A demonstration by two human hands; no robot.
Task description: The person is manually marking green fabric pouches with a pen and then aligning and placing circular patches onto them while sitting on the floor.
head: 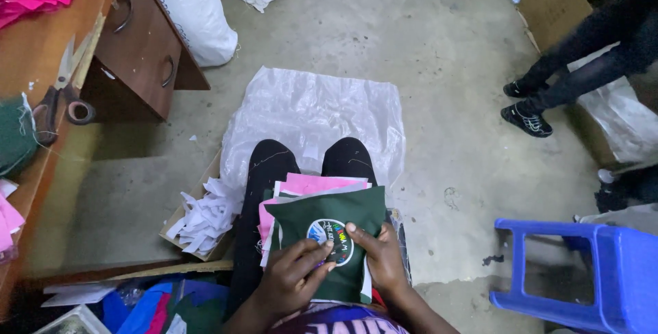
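A dark green fabric piece (329, 228) bearing a round embroidered badge (333, 240) is held on the lap, on top of a stack of pink and white fabric pieces (312, 185). The left hand (291, 280) is curled over the lower left part of the green piece, its fingertips (327, 245) pressed at the badge's left edge. The right hand (380, 258) is clasped on the right edge of the same piece, the thumb (356, 232) laid across the badge's upper right. The badge is thus enclosed between the two grips. Beyond the grips, a clear plastic sheet (315, 111) is spread on the concrete floor under the legs. To the left of the hands, a cardboard box of white paper scraps (202, 217) is seen; farther left, scissors (58, 90) rest on a wooden desk (41, 25). To the right, a blue plastic stool (603, 272) stands.
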